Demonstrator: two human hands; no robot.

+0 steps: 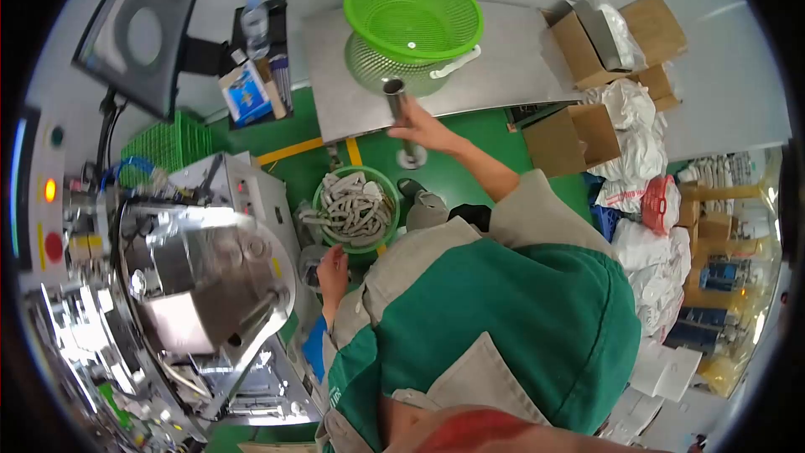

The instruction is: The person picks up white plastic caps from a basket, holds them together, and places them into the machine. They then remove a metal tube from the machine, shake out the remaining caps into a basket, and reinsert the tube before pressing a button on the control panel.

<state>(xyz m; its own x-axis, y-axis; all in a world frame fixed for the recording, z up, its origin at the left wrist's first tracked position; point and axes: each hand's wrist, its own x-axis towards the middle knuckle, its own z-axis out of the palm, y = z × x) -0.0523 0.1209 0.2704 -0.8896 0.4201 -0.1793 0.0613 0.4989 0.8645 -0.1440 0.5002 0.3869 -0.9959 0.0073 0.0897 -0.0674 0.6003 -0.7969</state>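
Note:
My right hand (421,127) is wrapped round an upright metal tube (394,91) in front of the steel table. The tube's open top shows above my fingers, and a round metal disc (412,158) is below. My left hand (333,267) is low at the left, beside the near rim of a green basket (396,189). Its fingers are curled together, and anything in them is hidden. Many grey, curved pieces (356,208) fill that basket on the floor.
A bright green basket (413,13) sits over another perforated basket on the steel table (520,59). Cardboard boxes (572,138) and white bags (625,113) stand at the right. A machine with a round metal bowl (281,252) and a monitor (138,29) are at the left.

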